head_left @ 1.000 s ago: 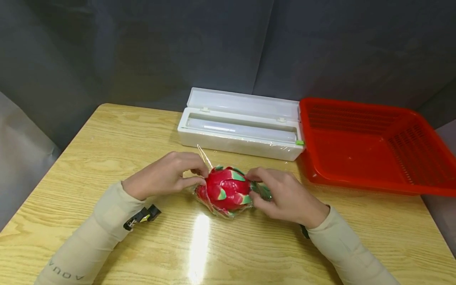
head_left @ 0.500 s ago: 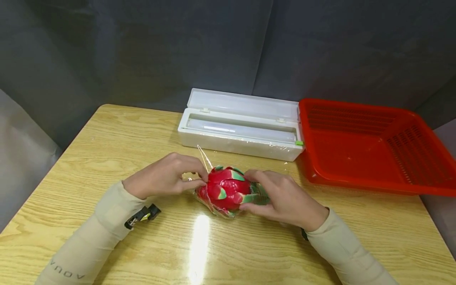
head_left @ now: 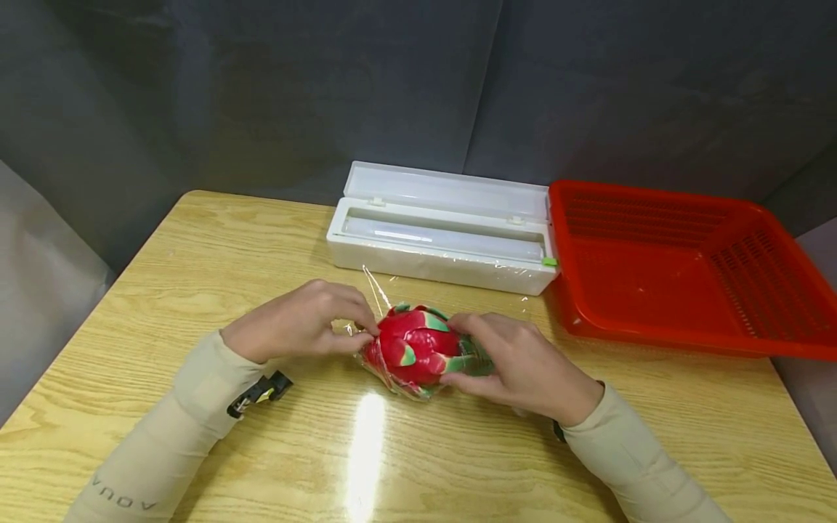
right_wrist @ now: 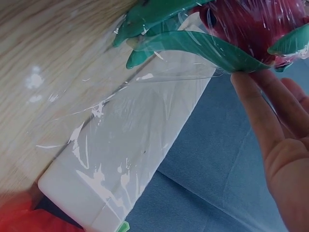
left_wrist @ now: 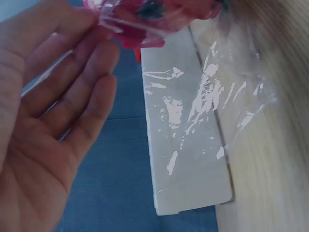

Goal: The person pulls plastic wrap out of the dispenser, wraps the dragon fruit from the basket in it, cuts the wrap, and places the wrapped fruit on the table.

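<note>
A dragon fruit [head_left: 418,343], pink-red with green scale tips, lies on the wooden table [head_left: 275,465] between both hands. Clear cling film [left_wrist: 207,92] covers it and spreads loosely toward the box behind. At the fruit's left end my left hand [head_left: 310,319] pinches the film between thumb and fingertips. My right hand [head_left: 523,363] holds the right end, thumb on the near side and fingers on the far side. In the right wrist view, fingertips meet the fruit from below a long green scale [right_wrist: 198,46], and loose film [right_wrist: 111,106] hangs beside it.
Behind the fruit stands a white cling film box [head_left: 438,265], its lid raised and a roll [head_left: 445,238] inside. A red plastic basket [head_left: 654,327] sits against its right end. Dark cloth [head_left: 314,87] hangs behind the table.
My right thumb has moved left along the near side of the fruit, widening the hand's hold. My left fingertips have shifted very slightly left. Fruit, box and basket stay put.
</note>
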`<state>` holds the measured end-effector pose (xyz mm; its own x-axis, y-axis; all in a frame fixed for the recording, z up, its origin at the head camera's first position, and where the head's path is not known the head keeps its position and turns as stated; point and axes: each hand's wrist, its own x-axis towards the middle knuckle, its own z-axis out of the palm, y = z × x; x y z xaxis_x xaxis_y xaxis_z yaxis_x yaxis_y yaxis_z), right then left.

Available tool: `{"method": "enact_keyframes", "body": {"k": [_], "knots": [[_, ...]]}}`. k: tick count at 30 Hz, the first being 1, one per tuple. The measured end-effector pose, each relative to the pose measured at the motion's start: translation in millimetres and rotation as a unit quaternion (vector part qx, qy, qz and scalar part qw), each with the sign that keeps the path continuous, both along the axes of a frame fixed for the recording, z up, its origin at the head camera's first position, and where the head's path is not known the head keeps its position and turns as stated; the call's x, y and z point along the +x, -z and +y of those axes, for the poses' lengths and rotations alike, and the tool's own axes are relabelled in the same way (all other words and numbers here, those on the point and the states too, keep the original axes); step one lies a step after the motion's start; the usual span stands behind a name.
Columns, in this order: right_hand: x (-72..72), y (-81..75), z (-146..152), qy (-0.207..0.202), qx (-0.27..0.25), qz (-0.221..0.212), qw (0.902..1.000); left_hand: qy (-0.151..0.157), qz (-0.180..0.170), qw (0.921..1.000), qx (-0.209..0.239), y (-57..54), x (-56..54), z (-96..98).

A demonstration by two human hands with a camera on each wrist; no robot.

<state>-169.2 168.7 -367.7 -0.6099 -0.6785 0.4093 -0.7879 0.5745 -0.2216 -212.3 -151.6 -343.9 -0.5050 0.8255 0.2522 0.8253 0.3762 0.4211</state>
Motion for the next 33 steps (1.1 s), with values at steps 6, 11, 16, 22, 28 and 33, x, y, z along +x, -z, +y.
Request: {"method": "enact_keyframes", "body": {"k": [6,11,16,22,28,33], "knots": [[1.2,0.0,0,0.004,0.005,-0.006,1.0000,-0.016,-0.018,0.9987,-0.045,-4.9,3.1,-2.7],[1.0,0.4,0,0.005,0.005,-0.008,0.9999,-0.028,-0.015,0.9972,-0.067,-7.7,4.9,-3.9],[-0.1,0.9,0,-0.001,0.001,-0.006,1.0000,-0.026,0.000,0.9977,-0.062,-7.0,4.3,-4.7],[-1.2,1.3,2,0.000,0.005,-0.014,0.9999,-0.026,0.026,0.9983,-0.045,-3.1,2.7,-5.1],[-2.4,3.7,2,-0.005,-0.001,-0.003,1.0000,-0.024,0.031,0.9992,-0.009,4.6,0.1,-2.2],[-3.3,7.2,-1,0.009,-0.010,0.019,0.9997,-0.020,0.016,0.9996,0.012,8.6,-0.6,1.0]]}}
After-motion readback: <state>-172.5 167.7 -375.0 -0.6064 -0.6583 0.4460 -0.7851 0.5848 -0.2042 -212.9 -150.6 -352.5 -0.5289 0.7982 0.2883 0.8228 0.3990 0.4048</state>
